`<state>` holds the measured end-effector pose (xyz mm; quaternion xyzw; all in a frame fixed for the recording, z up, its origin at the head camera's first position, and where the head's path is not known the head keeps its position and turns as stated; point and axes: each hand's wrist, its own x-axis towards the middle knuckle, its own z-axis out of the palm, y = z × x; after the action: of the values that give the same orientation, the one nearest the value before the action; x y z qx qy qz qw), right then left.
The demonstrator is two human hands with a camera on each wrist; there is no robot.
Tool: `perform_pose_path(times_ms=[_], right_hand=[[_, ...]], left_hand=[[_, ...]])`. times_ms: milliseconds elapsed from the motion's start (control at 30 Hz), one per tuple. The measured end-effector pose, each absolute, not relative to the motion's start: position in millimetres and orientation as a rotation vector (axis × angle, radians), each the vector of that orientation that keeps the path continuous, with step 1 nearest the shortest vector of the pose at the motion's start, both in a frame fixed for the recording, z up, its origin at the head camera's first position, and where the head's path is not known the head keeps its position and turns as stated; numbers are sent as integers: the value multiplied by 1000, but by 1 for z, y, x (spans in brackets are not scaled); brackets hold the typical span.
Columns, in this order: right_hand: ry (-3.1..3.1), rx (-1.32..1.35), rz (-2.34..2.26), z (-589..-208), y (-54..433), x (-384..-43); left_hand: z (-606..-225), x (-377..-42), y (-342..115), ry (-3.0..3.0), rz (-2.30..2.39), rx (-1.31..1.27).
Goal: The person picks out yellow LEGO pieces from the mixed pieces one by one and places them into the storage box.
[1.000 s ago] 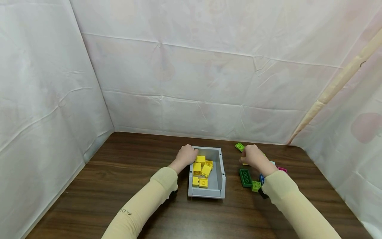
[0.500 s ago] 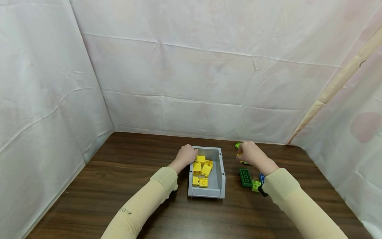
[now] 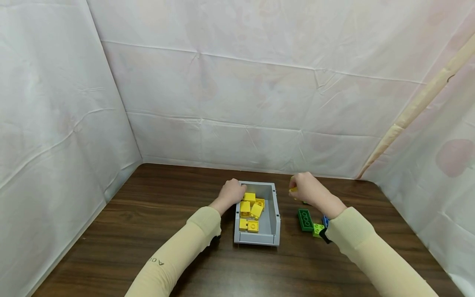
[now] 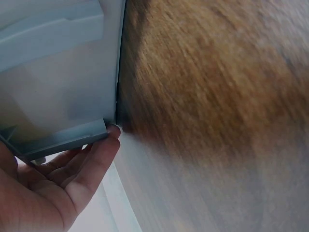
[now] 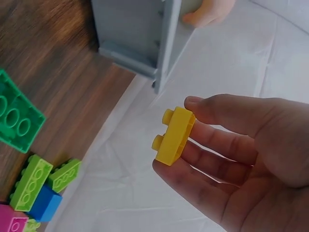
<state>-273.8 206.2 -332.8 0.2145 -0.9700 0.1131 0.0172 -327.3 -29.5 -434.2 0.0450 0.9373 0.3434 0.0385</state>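
A grey plastic bin (image 3: 257, 239) stands mid-table, with several yellow bricks (image 3: 245, 208) lying in its left half. My left hand (image 3: 232, 192) grips the bin at its far left corner. Seen from the left wrist, the fingers (image 4: 99, 159) curl around the edge of the bin's wall (image 4: 58, 92). My right hand (image 3: 311, 192) is to the right of the bin, raised near its far end. Between thumb and fingers it pinches a yellow toy brick (image 5: 175, 137), whose two studs point away from the palm.
Right of the bin lie a dark green brick (image 3: 305, 220), a lime brick (image 3: 318, 230) and a blue brick (image 3: 325, 221). The right wrist view adds a pink brick (image 5: 9, 221) and more lime bricks (image 5: 32, 183). White sheets (image 3: 222, 103) enclose the dark wooden table (image 3: 156, 198).
My right hand has lifted the yellow brick from among the loose bricks and moved a little left toward the bin. The left hand and the bin have stayed in place.
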Motion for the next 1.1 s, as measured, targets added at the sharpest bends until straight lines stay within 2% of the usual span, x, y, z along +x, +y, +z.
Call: perform_pose_path(times_ms=[767,1100], right_hand=[[-2902,949,322,-328,164,-246],[-2923,1064,308,-338,153,-239]], left_hand=[[-431,-324,-32,2855,1096,186],[-432,-325,-31,2847,1107,178]])
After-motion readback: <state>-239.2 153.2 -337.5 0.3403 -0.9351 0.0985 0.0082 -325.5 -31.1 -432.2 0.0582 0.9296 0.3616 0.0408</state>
